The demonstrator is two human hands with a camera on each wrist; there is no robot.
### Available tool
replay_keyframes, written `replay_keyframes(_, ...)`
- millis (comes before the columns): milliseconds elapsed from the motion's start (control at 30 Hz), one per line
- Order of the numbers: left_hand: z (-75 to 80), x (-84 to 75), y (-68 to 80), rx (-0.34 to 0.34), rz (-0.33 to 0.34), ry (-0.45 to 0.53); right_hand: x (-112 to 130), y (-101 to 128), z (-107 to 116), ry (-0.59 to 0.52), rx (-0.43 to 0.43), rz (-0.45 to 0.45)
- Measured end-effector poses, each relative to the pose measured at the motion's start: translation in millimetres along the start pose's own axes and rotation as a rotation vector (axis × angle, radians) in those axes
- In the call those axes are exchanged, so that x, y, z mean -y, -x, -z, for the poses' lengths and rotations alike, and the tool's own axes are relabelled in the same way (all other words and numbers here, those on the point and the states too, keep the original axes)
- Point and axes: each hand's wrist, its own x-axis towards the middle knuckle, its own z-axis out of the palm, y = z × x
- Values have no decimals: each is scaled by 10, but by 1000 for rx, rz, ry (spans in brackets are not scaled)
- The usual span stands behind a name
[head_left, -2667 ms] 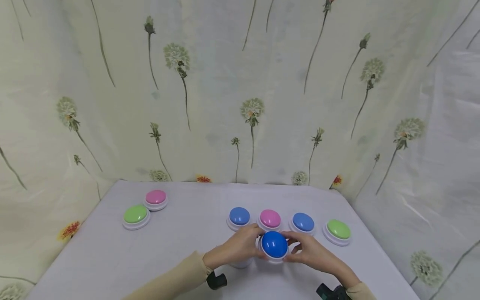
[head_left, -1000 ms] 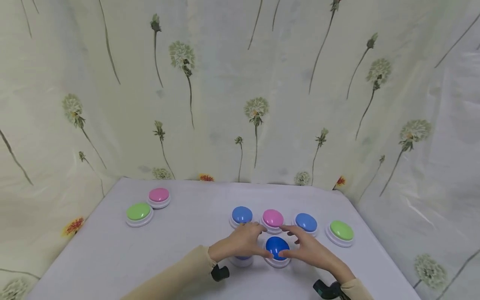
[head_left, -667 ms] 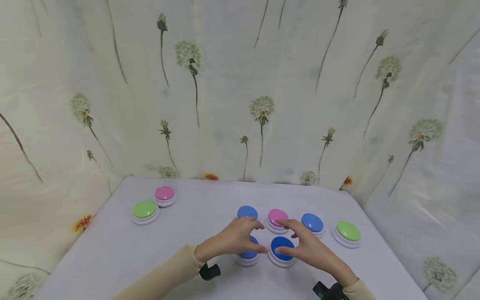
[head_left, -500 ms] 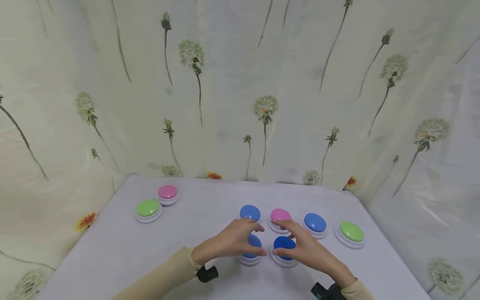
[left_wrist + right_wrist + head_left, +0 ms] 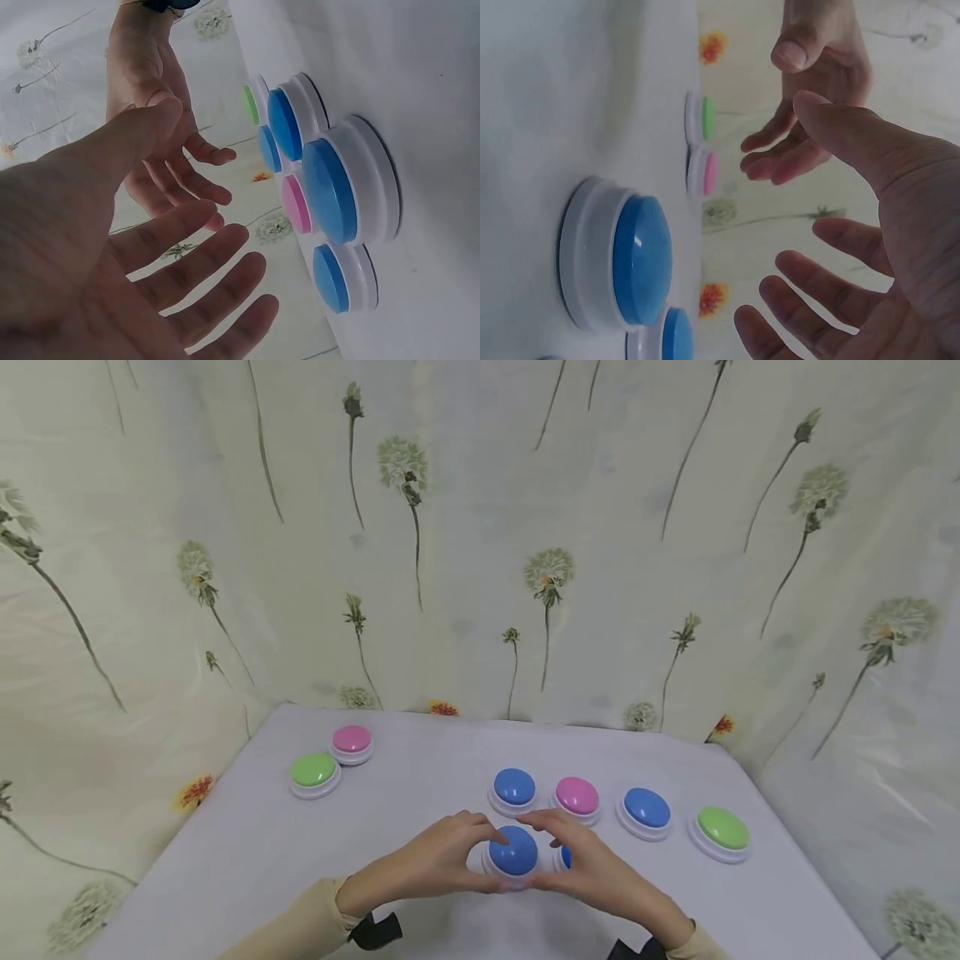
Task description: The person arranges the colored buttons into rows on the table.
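Your left hand [image 5: 431,864] and right hand [image 5: 596,870] hang spread above the surface [image 5: 420,760], fingers parted, palms facing each other. The near blue button [image 5: 513,852] sits below and between them, apart from both. Your right hand covers most of a second blue button [image 5: 566,857], so its outline is hard to judge. Beyond your fingers stand a third blue button [image 5: 514,786] and a pink button [image 5: 577,795]. Rightward, past a fourth blue button [image 5: 647,807], a green button [image 5: 723,827] sits near the surface's right edge; bare surface stretches well left of your left hand.
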Motion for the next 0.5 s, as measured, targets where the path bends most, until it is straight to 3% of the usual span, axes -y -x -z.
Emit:
replay_keyframes(167,70,96,219,16,36,11,144,-70,-142,-45,42,21)
replay_keyframes(333,138,235,481,-9,83,47,290,-159,-319,-51,101,32)
replay_keyframes(500,263,388,784,-53,138,61,447,-262,-441,-85,107,83)
